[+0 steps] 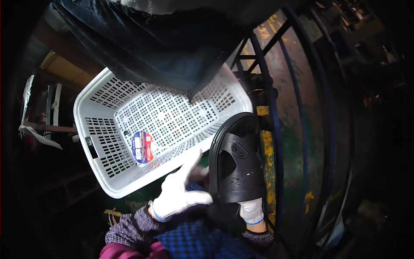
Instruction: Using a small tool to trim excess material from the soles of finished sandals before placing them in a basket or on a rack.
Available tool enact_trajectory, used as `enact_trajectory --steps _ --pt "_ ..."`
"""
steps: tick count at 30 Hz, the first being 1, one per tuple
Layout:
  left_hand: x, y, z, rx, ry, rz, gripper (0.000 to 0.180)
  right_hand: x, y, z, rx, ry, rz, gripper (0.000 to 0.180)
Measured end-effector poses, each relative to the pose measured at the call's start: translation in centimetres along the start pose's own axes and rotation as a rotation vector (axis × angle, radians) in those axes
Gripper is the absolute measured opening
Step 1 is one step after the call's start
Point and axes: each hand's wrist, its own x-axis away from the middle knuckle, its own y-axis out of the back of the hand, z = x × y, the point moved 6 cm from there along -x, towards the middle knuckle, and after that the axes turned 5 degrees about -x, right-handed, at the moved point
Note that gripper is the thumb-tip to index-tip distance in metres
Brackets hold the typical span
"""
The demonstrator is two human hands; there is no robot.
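Observation:
A black slide sandal (238, 172) with cut-outs and a side strap is held upright in front of me, just right of the basket. My right hand (251, 210), in a white knitted glove with a blue cuff edge, bears it from below. Most of that hand and all its fingers are hidden by the sandal; whether they lie inside or behind it I cannot tell. My left hand (176, 192), gloved the same way, is left of the sandal with thumb and fingers apart. It appears to hold nothing, and its fingertips come close to the sandal's edge.
A white perforated plastic basket (113, 186) with a round coloured label (142, 147) stands ahead on the left. Dark cloth (159, 47) hangs over its far side. On the right runs a dark blue metal frame (278, 164) above a worn green floor (295, 185) with yellow marks.

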Motion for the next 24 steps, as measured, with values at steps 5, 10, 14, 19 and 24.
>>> enact_trajectory --steps 5,10,14,19,24 --pt "1.1 -5.9 4.8 1.078 0.307 0.301 0.094 0.8 -0.3 6.2 -0.128 -0.109 -0.089 0.086" --pt "0.3 -7.6 0.7 1.258 0.411 0.414 0.08 3.8 2.8 15.1 0.298 0.158 -0.247 0.086" --pt "-0.1 -7.0 -1.8 1.115 0.413 0.369 0.055 5.3 1.7 23.0 0.115 0.347 -0.197 0.06" --pt "-0.3 -6.5 -2.1 0.824 0.311 0.327 0.043 3.2 -2.6 22.7 0.51 0.06 -0.049 0.05" --pt "0.6 -5.6 -2.4 0.849 0.21 0.363 0.032 2.4 -3.8 23.0 0.781 -0.019 -0.011 0.052"
